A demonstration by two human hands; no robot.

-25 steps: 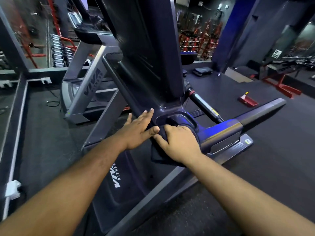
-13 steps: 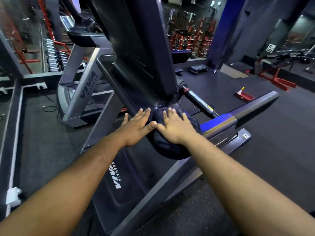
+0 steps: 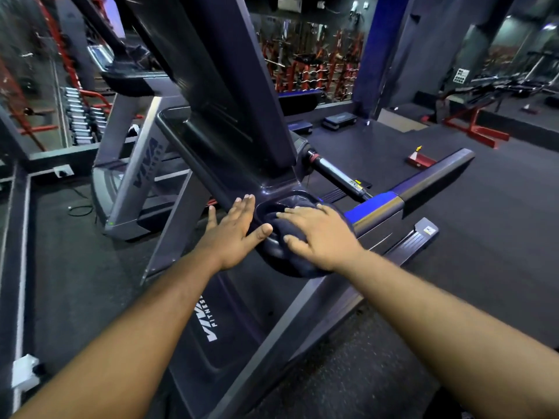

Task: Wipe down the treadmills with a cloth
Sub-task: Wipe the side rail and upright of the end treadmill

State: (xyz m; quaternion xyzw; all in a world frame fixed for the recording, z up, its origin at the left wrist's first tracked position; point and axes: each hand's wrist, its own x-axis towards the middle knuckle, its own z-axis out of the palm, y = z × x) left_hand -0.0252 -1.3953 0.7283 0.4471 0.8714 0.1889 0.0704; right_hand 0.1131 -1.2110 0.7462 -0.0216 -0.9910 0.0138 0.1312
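A dark treadmill rises in front of me, seen from behind its console. A dark cloth is bunched in the round cup recess at the console's lower right corner. My right hand lies palm-down on the cloth and presses it into the recess, fingers spread over it. My left hand rests flat and open on the console edge just left of the recess, thumb touching the cloth's edge. The treadmill's side handrail runs off to the right.
A second treadmill stands behind to the left, with a cable on the floor beside it. A dumbbell rack lines the left wall. A red floor stand and red benches sit on the dark rubber floor to the right.
My right hand has slid the cloth up from the rim of the recess and now covers it inside the cup. My left hand has stayed on the console edge.
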